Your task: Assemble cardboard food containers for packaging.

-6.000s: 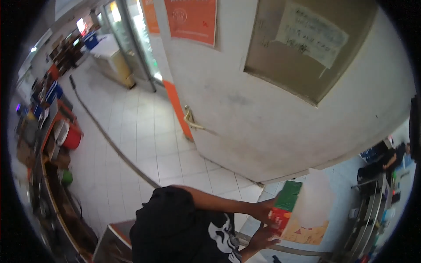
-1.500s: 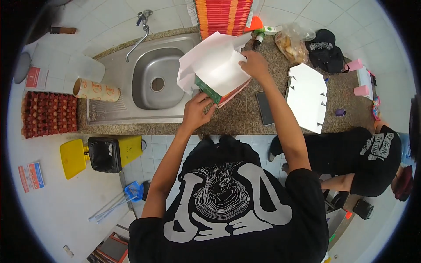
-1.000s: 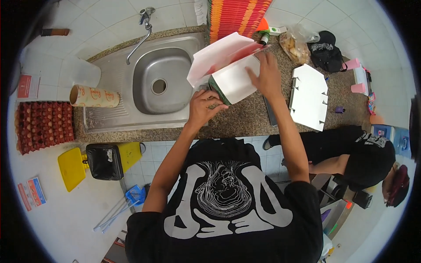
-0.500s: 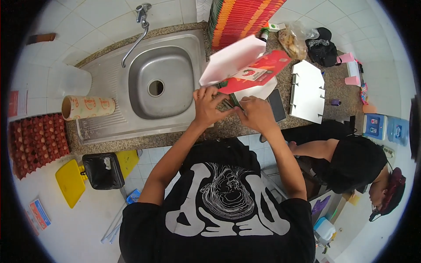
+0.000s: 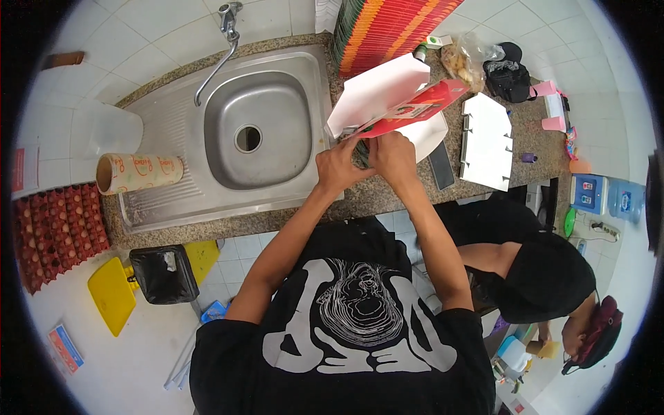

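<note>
A partly folded cardboard box (image 5: 377, 90), white inside and red outside, stands tilted over the counter just right of the sink. At its near edge my left hand (image 5: 337, 167) is closed on the left corner, thumb reaching toward the other hand. My right hand (image 5: 393, 158) grips the same edge close beside it, fingers bent around the card. The fingertips of both hands are partly hidden by the box. Right of my right hand lies a dark phone (image 5: 441, 166), and beyond it a white cardboard box piece (image 5: 486, 145) with notched edges.
A tall stack of red and orange flat boxes (image 5: 394, 31) stands behind. To the left are the steel sink (image 5: 266, 166), faucet (image 5: 228, 31) and a printed roll (image 5: 142, 173). Plastic bag (image 5: 465, 63) and black cap (image 5: 508, 76) lie far right. Another person (image 5: 546, 277) is at right.
My right hand has moved up and inward along the box's near edge, closer to my left. The red panel has tilted more edge-on. The other person has shifted, and their hand now shows.
</note>
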`<state>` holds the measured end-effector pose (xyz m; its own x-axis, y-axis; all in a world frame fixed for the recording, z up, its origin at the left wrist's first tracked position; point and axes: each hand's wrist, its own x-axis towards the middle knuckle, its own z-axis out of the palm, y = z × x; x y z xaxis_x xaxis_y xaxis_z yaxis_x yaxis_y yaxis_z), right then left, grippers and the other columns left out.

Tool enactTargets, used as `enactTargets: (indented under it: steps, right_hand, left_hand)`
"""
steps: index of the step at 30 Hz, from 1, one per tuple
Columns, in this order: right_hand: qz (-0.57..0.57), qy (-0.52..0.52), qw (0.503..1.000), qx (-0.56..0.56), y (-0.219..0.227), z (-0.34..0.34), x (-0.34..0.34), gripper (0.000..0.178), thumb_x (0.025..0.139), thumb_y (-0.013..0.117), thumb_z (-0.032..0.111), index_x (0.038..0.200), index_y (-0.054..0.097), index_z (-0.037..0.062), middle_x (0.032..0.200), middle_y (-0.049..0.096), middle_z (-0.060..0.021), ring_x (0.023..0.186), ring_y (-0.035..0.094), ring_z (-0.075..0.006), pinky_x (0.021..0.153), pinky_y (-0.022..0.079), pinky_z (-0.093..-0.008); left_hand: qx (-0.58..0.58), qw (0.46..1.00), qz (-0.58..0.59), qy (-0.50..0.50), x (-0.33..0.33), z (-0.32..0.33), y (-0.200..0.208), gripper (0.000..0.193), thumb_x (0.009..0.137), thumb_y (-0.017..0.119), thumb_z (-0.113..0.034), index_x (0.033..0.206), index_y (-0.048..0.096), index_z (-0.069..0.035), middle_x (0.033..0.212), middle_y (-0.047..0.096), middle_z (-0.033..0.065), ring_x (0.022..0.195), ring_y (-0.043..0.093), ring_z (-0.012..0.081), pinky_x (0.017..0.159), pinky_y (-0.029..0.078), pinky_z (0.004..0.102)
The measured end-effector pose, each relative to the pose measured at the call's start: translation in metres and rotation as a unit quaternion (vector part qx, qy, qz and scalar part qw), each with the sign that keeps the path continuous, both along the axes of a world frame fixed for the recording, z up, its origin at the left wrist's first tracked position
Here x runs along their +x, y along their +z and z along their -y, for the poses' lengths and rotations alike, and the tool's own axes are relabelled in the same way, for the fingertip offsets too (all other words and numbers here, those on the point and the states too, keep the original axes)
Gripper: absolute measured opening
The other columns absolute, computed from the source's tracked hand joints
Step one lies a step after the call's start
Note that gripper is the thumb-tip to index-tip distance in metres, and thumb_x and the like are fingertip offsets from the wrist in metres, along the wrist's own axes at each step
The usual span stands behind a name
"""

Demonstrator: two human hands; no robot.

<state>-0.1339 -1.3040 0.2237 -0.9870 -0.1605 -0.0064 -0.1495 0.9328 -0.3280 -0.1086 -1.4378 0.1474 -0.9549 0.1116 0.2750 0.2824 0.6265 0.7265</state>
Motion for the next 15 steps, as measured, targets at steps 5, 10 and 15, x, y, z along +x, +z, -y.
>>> enactTargets:
  steps: [5,10,15]
  right_hand:
    - [-0.021,0.019,1.000,-0.009,-0.001,0.001,-0.003,0.016,0.085,0.058,0.014,0.094,0.062,0.0011,0.069,0.064,-0.0218,0.065,0.065,-0.0415,0.058,0.052,-0.0514]
    - [-0.049,0.019,0.998,-0.030,-0.002,0.000,0.000,0.015,0.085,0.057,0.013,0.093,0.062,0.0006,0.068,0.064,-0.0212,0.065,0.065,-0.0415,0.058,0.052,-0.0512]
    - [-0.011,0.029,0.999,-0.012,-0.005,-0.001,-0.001,0.014,0.084,0.057,0.012,0.091,0.062,0.0007,0.072,0.065,-0.0219,0.067,0.066,-0.0411,0.059,0.053,-0.0510]
  left_hand:
    - [-0.002,1.000,0.008,0.007,-0.003,0.001,-0.002,0.094,0.051,0.088,-0.052,0.133,0.056,-0.018,0.100,0.073,0.0072,0.081,0.072,0.0247,0.063,0.055,0.0384]
    - [0.000,1.000,-0.002,0.014,-0.003,0.000,-0.006,0.096,0.049,0.089,-0.052,0.133,0.055,-0.020,0.098,0.073,0.0083,0.081,0.072,0.0266,0.064,0.055,0.0401]
    - [0.005,0.999,0.038,0.010,-0.001,-0.002,0.007,0.079,0.057,0.086,-0.045,0.127,0.058,-0.019,0.097,0.072,0.0116,0.078,0.071,0.0290,0.065,0.054,0.0415]
